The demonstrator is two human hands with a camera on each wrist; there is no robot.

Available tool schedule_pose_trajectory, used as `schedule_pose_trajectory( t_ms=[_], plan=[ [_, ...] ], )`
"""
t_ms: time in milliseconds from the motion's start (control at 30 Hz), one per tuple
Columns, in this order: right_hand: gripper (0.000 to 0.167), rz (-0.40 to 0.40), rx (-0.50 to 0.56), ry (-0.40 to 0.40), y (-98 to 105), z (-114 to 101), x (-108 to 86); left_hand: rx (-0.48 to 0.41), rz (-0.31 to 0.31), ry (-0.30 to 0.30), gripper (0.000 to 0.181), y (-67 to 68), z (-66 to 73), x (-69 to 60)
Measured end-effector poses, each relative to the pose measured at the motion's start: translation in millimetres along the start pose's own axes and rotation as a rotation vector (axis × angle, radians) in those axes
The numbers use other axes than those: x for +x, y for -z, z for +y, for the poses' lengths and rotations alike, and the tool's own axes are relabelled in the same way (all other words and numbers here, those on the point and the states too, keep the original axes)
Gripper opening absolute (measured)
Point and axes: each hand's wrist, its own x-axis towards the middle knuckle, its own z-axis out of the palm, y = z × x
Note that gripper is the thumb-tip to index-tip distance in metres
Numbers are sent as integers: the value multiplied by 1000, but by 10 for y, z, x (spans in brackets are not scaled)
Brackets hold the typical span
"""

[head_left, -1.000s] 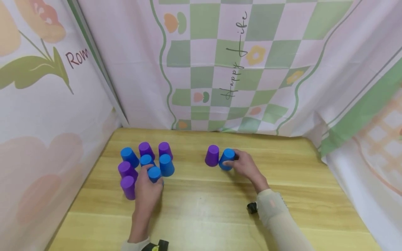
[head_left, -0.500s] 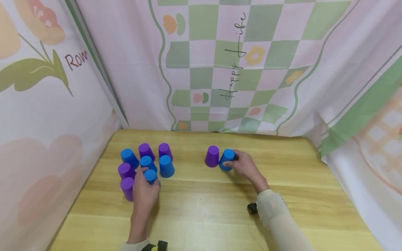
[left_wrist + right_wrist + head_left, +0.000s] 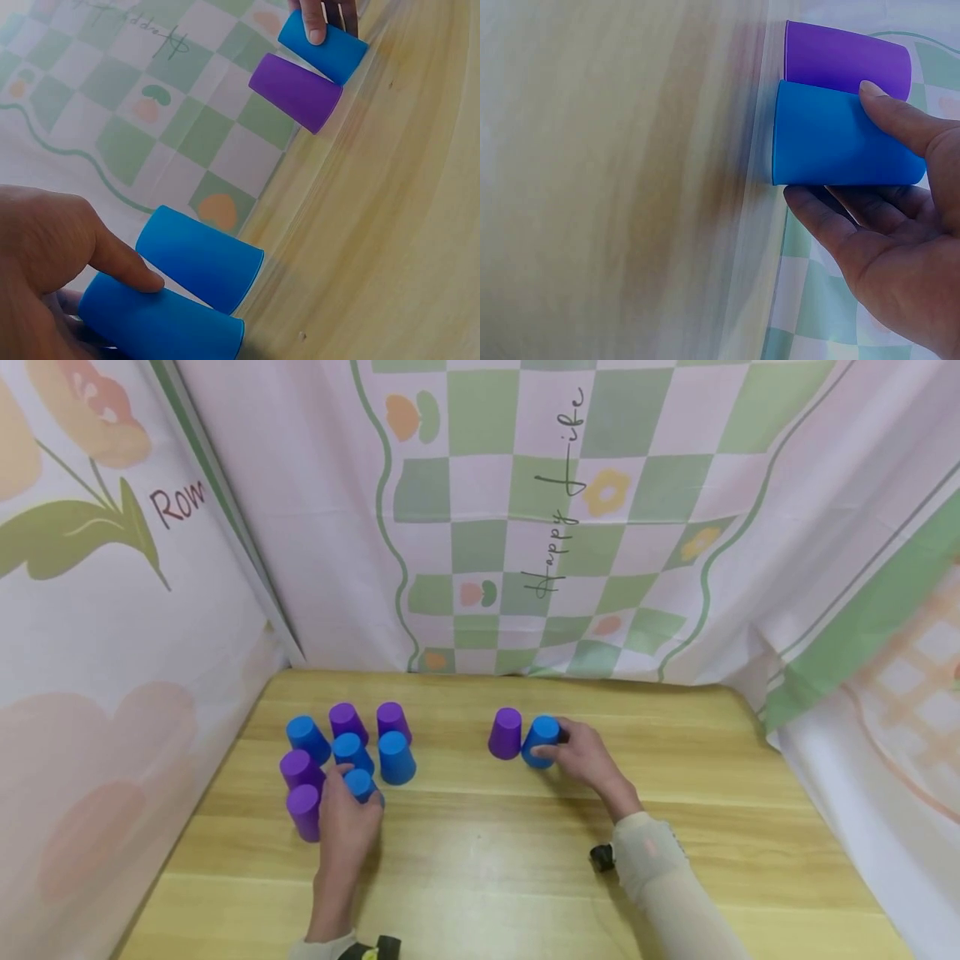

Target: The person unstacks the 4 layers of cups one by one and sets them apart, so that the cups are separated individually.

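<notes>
My left hand [image 3: 348, 822] grips a blue cup [image 3: 360, 783] at the front of a cluster of upside-down cups; the thumb lies along its side in the left wrist view, where another blue cup [image 3: 201, 255] stands close by. To the right, my right hand [image 3: 588, 760] holds a second blue cup [image 3: 540, 743] between thumb and fingers. That cup stands upside down beside a purple cup [image 3: 506, 733]. In the right wrist view the thumb presses one side of the blue cup [image 3: 840, 139] and the fingers lie along the other.
Around the left hand stand purple cups [image 3: 303, 810] and blue cups [image 3: 397, 758], several in all, close together. The wooden table [image 3: 487, 860] meets a checkered curtain [image 3: 480, 543] at the back and a printed cloth [image 3: 150, 710] on the left.
My left hand has shifted slightly left and toward the front with its blue cup, which now stands farther from the blue cup on its right. The right hand stays in place.
</notes>
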Motion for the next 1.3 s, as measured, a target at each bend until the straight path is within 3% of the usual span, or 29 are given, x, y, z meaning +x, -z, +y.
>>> schedule_pose_trajectory(
  t_ms=[433,867,1300],
  plan=[
    [61,-1,8,1,1,-17,-8,21,-18,12,66,-9,5,4],
    [58,8,13,14,6,-12,-20,27,3,-1,63,5,78,-24],
    [57,6,9,11,9,-27,-28,-47,62,-91,59,51,151,-84]
  ],
)
